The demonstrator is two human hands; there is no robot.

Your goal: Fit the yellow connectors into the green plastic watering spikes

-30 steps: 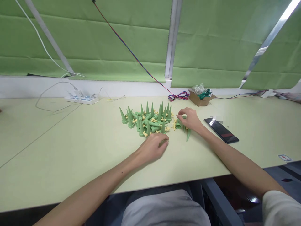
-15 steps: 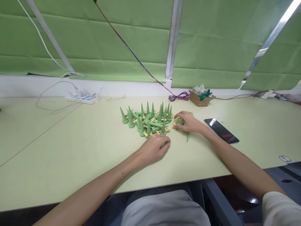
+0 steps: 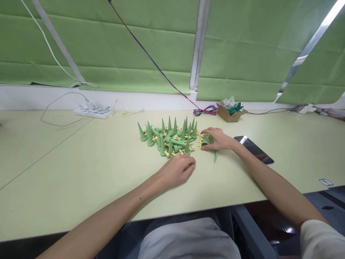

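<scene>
A cluster of green cone-shaped plastic pieces [image 3: 150, 138], mixed with small yellow T-shaped pieces [image 3: 167, 154], covers the middle of the table. Several cones stand upright and others lie on their sides. My left hand [image 3: 179, 168] rests at the near edge of the cluster, fingers curled and thumb close to the index finger; its inside is hidden. To the right of the cluster, my right hand [image 3: 215, 138] arches over a few pieces, with thumb and fingers apart around a green piece [image 3: 205, 140] and yellow bits [image 3: 200, 143]. A green cone [image 3: 216, 156] lies beneath its near side.
A black phone [image 3: 253, 149] lies right of my right hand. Farther back are an open cardboard box [image 3: 231, 117] holding clear and green material, a coiled red-and-blue wire [image 3: 205, 110] and a white power strip [image 3: 98, 113]. Green blinds [image 3: 134, 54] hang behind the table [image 3: 81, 172].
The fingers of my right hand have spread slightly and drawn a little to the right, showing more of the pieces between them. My left hand stays in place.
</scene>
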